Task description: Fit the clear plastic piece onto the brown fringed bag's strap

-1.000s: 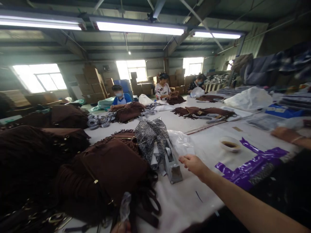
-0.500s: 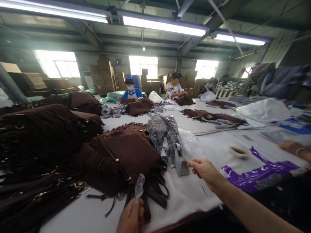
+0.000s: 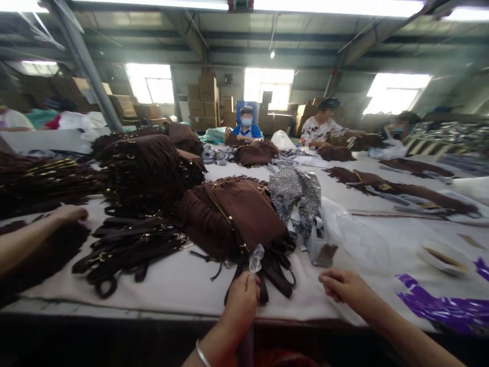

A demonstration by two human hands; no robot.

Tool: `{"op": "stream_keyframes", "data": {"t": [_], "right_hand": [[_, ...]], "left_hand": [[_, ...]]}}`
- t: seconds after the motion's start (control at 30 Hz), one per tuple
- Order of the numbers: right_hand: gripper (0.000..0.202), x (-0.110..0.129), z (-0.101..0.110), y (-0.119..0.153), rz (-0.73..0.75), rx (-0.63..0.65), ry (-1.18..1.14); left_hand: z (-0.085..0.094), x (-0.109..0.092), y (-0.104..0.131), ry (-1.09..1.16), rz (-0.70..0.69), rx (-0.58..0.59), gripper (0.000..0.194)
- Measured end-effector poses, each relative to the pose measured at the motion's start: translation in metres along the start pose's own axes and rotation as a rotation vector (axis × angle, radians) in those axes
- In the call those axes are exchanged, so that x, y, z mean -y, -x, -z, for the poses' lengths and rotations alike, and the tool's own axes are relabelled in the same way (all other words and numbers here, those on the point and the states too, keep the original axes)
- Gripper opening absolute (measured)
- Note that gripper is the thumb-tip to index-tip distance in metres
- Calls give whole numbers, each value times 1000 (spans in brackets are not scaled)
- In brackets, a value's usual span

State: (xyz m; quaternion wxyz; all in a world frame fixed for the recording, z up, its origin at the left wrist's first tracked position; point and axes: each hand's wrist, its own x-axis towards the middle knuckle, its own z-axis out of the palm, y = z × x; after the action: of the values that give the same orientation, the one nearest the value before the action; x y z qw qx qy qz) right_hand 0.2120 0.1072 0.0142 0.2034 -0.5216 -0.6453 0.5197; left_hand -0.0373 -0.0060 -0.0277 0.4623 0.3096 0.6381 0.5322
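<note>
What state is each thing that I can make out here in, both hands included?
Left hand: closed on clear plastic
Clear plastic: crumpled
Right hand: fingers curled; any hold unclear
Brown bag: lying on the table
Dark straps: heaped
Silver sheet: crumpled
Purple plastic: creased
Ceiling light: lit

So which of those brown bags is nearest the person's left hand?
The brown bag beside the silver speckled wrap, just beyond the left hand; the other bags are farther.
</note>
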Motion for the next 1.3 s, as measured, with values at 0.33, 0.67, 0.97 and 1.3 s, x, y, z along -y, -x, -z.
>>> {"op": "stream_keyframes", "data": {"t": [0.33,0.67,0.97,1.3], "right_hand": [[28,91,-115,-5,319,374,133],[27,100,-132,-34,290,297,437],[22,109,-123,-35,349,554,228],[28,103,-129,-33,457,556,391]], "left_hand": [[8,-11,18,-507,-309,-137,34],[13,2,17,-684,-470,-161,32],[16,2,20,-685,-511,-175,33],[15,3,21,-673,-490,-160,33]]}}
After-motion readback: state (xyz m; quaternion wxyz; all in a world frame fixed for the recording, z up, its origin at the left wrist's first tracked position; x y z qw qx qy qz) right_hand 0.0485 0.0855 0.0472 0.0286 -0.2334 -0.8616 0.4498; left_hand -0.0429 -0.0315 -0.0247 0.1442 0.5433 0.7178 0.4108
